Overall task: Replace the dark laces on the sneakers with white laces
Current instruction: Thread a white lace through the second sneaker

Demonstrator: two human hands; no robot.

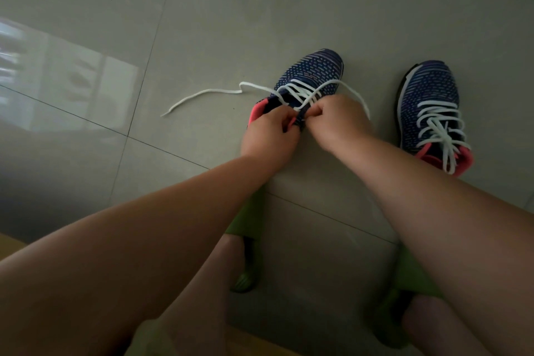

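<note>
Partly hands (300,124) over sneaker (306,81) tongue

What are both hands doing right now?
Left hand: grips the sneaker tongue.
Right hand: pinches the white lace.

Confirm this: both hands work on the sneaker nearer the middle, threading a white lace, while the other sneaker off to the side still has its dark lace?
Not quite. The head view shows the other sneaker already carries a white lace. The rest holds: left hand and right hand work on the middle sneaker.
</note>
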